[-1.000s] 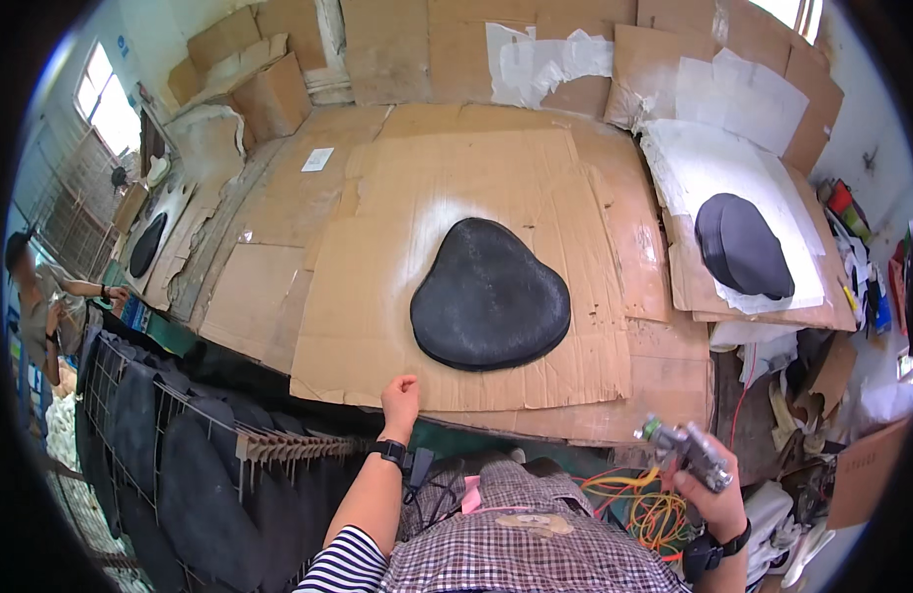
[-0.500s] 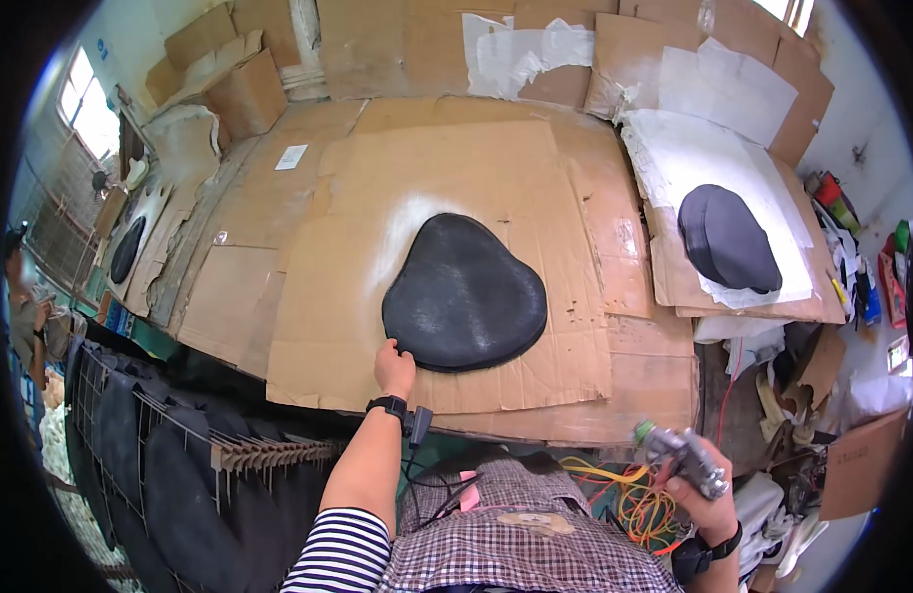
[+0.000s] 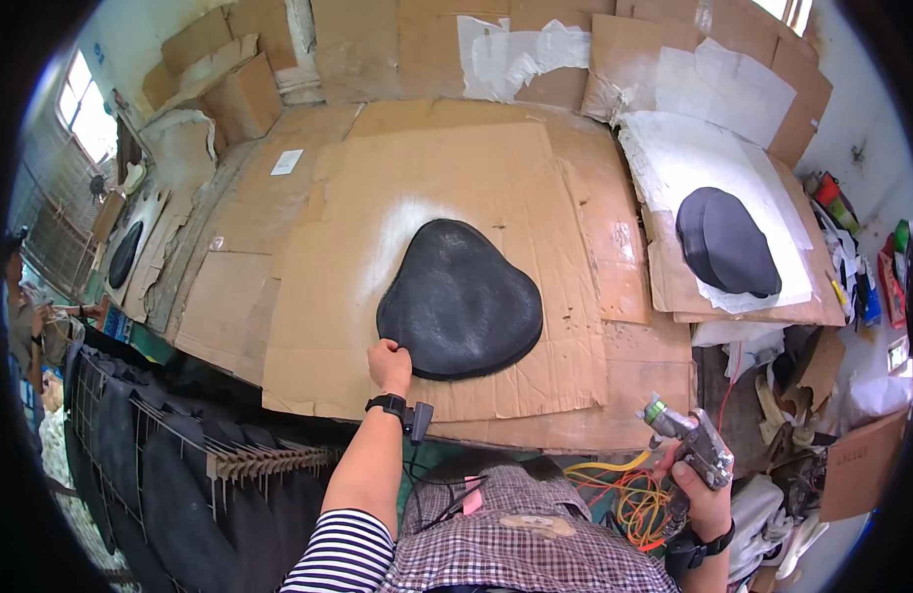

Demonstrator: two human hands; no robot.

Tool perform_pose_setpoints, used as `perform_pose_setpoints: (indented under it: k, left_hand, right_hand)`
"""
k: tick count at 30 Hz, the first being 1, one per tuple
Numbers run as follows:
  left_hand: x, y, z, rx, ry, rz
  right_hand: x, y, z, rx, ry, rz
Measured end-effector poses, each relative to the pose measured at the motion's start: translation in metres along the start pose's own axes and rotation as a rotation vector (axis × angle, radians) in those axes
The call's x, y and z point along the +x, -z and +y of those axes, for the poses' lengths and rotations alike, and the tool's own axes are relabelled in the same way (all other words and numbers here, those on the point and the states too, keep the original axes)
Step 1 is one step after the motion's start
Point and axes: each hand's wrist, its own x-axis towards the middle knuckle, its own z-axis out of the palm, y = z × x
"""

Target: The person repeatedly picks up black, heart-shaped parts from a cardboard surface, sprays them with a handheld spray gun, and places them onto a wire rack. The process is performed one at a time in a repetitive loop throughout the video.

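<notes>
A black rounded seat-shaped pad (image 3: 461,298) lies flat on a cardboard sheet (image 3: 328,296) that covers the workbench. My left hand (image 3: 389,364) rests at the pad's near left edge, fingers curled on its rim. Down at the lower right, off the bench, my right hand (image 3: 702,486) grips a metal spray gun (image 3: 692,441) with its nozzle pointing up and left. A second black pad (image 3: 725,242) lies on white-sprayed paper at the right of the bench.
Cardboard pieces line the back wall (image 3: 397,44). A rack of dark fabric pieces (image 3: 170,455) hangs at the lower left. Orange and yellow hoses (image 3: 624,489) coil below the bench. Another person (image 3: 27,316) stands at the far left, near a third black pad (image 3: 125,254).
My left hand moved from the cardboard's front edge up to the pad's near left rim. The spray gun in my right hand stayed low at the right.
</notes>
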Motion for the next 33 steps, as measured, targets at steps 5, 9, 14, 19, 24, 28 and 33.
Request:
perform_pose_setpoints:
  k: [5, 9, 14, 19, 24, 28, 33]
  left_hand:
    - [0.003, -0.002, 0.002, -0.407, 0.19, -0.04]
    - [0.006, -0.004, 0.004, -0.382, 0.204, -0.04]
    - [0.004, 0.008, 0.018, -0.603, 0.407, -0.125]
    - [0.008, 0.005, 0.012, -0.766, 0.481, -0.169]
    - [0.001, 0.004, 0.012, -0.918, 0.643, -0.12]
    - [0.007, 0.002, 0.006, -0.929, 0.69, -0.18]
    - [0.014, 0.001, 0.014, -1.181, 0.734, -0.169]
  right_hand:
    - [-0.008, 0.023, 0.009, -0.083, -0.074, -0.194]
    - [0.001, 0.009, 0.008, 0.006, -0.061, -0.186]
    - [0.009, -0.002, 0.015, 0.101, 0.004, -0.035]
    - [0.008, 0.016, 0.017, 0.026, -0.042, -0.323]
    - [0.017, 0.013, 0.02, 0.054, -0.01, -0.091]
    - [0.019, 0.017, 0.023, 0.065, -0.003, -0.086]
    - [0.022, 0.02, 0.041, 0.013, -0.05, -0.206]
